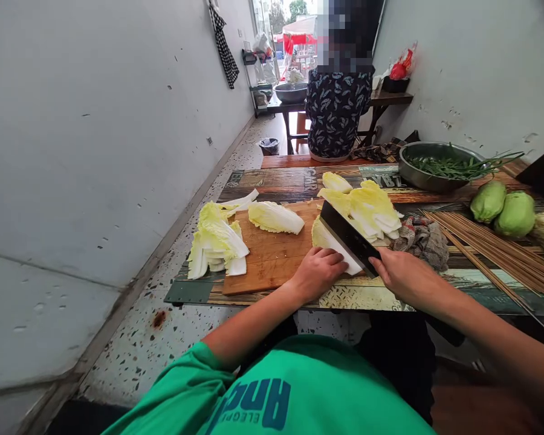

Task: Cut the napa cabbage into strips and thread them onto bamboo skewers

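Observation:
My right hand (399, 275) grips the handle of a cleaver (344, 229), its dark blade slanting over a napa cabbage leaf (320, 234). With bent fingers my left hand (320, 272) presses that leaf down at the right side of the wooden cutting board (272, 260). The leaf's white stem end shows beside my fingertips. Farther back on the board lies a small napa cabbage heart (276, 219). One pile of leaves (215, 238) overlaps the board's left edge. Beyond the cleaver sit another leaf pile (374, 208) and a pale yellow cabbage piece (336, 182).
A crumpled cloth (421, 241) lies right of the leaves. Bamboo skewers (489, 248), green gourd-like vegetables (517, 212) and a metal bowl (428, 178) of long greens occupy the table's right side. Another person (340, 115) sits beyond the table. A wall (95, 151) runs along the left.

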The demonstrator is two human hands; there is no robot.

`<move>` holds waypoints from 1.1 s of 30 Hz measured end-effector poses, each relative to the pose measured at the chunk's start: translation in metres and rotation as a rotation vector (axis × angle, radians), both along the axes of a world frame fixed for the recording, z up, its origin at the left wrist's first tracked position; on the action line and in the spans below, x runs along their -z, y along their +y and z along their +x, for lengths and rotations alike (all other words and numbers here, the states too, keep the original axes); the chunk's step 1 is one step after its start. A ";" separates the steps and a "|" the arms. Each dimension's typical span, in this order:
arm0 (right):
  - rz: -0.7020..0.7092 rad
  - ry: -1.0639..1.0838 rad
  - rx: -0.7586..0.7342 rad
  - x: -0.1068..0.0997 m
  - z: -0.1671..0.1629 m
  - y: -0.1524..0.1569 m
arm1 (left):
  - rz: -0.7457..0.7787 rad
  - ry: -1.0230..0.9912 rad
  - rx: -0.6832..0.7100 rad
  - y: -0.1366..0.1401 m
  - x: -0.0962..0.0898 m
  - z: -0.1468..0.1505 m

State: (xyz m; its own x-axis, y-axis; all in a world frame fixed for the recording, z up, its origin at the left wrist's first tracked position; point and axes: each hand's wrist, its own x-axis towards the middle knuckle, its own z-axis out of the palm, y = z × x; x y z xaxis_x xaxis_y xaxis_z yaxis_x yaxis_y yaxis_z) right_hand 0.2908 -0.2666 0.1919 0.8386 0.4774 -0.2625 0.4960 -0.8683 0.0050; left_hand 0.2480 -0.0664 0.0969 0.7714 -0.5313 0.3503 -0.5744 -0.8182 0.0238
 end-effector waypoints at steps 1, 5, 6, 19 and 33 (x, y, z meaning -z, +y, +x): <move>0.005 0.003 -0.004 0.001 0.002 -0.001 | -0.001 0.003 -0.003 0.000 -0.001 0.000; 0.043 0.018 -0.015 -0.003 0.006 -0.004 | -0.013 -0.010 -0.004 0.000 0.001 0.001; 0.054 0.015 -0.009 -0.005 0.006 -0.004 | -0.019 -0.013 -0.006 -0.001 0.002 0.001; -0.041 0.023 -0.029 -0.002 0.016 0.012 | -0.049 0.004 -0.025 -0.002 0.001 0.003; -0.071 0.092 -0.059 -0.011 0.027 0.038 | -0.068 0.046 -0.051 -0.003 0.002 0.003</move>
State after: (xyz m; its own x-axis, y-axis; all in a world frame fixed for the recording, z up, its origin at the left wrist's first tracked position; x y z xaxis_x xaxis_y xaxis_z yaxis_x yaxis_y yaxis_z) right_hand 0.3177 -0.2283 0.2028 0.7803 0.5028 -0.3719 0.5475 -0.8366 0.0175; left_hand 0.2512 -0.0695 0.0944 0.8132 -0.4666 0.3477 -0.5286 -0.8422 0.1060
